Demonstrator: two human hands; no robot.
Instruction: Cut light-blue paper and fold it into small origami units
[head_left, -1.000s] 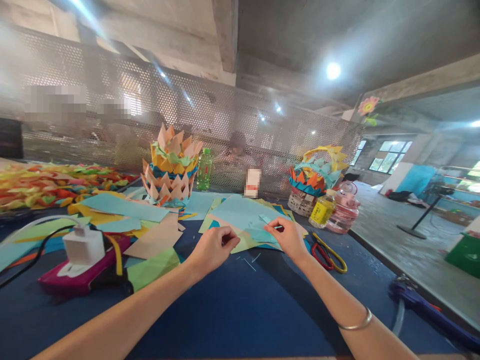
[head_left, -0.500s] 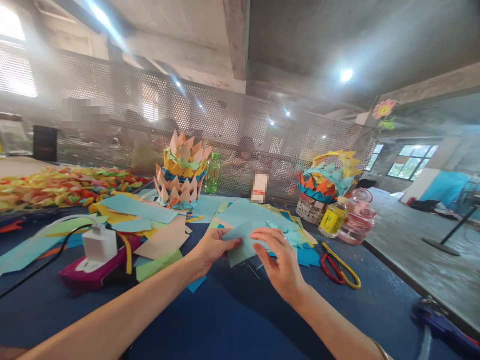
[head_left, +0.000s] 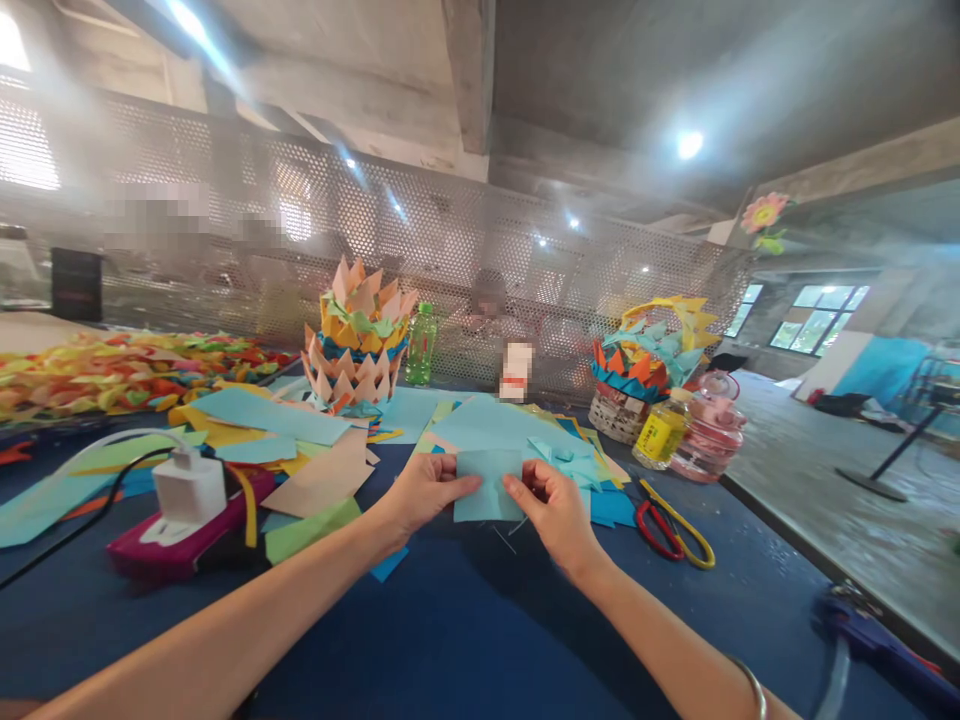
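Observation:
Between both hands I hold a small light-blue sheet of paper (head_left: 489, 488) upright above the table. My left hand (head_left: 431, 492) pinches its left edge between thumb and fingers. At the opposite edge, my right hand (head_left: 553, 508) grips the paper the same way, fingers curled behind it. Just beyond lie a larger light-blue sheet (head_left: 480, 428) and, by my right hand, several folded light-blue paper pieces (head_left: 566, 462). Scissors (head_left: 675, 528) with red and yellow handles rest to the right.
A tiered folded-paper basket (head_left: 356, 350) stands back left, a handled paper basket (head_left: 645, 370) back right. Nearby are a yellow-labelled bottle (head_left: 661, 432), a pink jug (head_left: 709, 430) and a green bottle (head_left: 422, 345). A magenta power strip (head_left: 184, 535) sits left, a glue gun (head_left: 862, 630) right.
My right hand has closed from loose, spread fingers into a pinch on the paper's right edge. The tilted sheet is now straight and faces me.

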